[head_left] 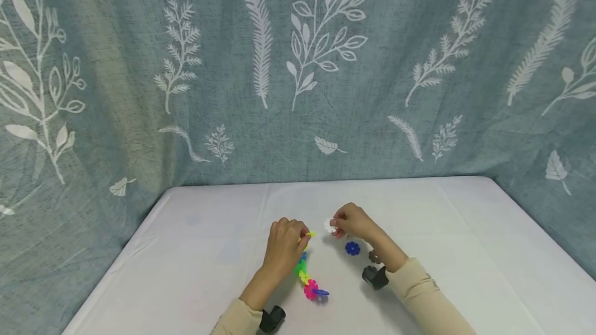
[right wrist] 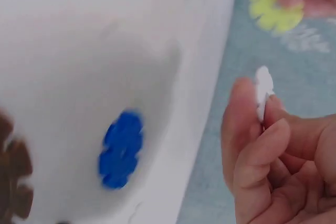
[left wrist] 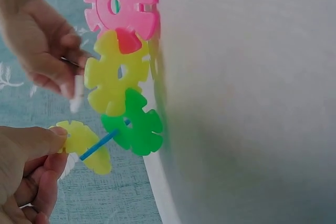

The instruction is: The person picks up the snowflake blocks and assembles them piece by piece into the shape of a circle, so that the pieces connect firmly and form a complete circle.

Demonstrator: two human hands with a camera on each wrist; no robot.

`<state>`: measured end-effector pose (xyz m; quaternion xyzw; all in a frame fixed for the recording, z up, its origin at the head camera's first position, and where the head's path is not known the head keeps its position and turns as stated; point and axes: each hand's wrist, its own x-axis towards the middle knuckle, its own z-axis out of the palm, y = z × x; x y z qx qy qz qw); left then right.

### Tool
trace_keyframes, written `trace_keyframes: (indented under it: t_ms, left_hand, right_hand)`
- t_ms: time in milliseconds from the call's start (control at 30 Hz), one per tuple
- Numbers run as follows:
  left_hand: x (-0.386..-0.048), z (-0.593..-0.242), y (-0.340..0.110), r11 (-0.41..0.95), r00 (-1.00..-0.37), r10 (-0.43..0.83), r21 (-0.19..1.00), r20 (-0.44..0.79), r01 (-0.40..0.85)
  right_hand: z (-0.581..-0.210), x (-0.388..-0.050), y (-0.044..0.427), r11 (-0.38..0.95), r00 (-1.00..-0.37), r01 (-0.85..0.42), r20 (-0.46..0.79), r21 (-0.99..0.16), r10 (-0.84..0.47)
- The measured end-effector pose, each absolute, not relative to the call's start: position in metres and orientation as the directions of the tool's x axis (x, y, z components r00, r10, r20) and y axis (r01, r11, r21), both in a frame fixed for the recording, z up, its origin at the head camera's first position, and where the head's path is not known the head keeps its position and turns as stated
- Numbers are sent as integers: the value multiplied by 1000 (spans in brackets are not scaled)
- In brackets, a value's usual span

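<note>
A chain of linked notched discs hangs from my left hand, which pinches a yellow disc at its upper end. Below that come a second yellow disc, a thin blue one, a green disc, a yellow disc, a pink disc and a dark blue disc at the lower end. My right hand pinches a white disc between thumb and fingers, to the right of the chain and apart from it.
On the white table a loose blue disc and a brown disc lie under and beside my right forearm. Black devices are strapped at both wrists. A patterned blue-green cloth hangs behind the table.
</note>
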<state>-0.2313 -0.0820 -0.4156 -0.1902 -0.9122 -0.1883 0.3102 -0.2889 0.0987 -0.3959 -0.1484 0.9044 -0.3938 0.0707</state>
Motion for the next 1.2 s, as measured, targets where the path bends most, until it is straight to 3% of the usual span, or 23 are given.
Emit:
trace_keyframes:
  t_ms: [133,500,800,1200]
  left_hand:
    - [-231,-415,-84,860,-731,223,223,645,460]
    - [-230,-415,-83,847,-746,223,255,627,467]
    - [-230,-414,-84,839,-747,228,264,624,476]
    - [-229,-414,-83,840,-754,221,272,619,470]
  right_hand:
    - [-391,-283,92,565,-917,-202,-48,-800,-396]
    - [-392,-281,88,507,-883,-259,-11,-822,-469]
    - [-379,-273,81,598,-890,-363,76,-714,-449]
    - [-388,-274,83,605,-910,-302,33,-736,-414]
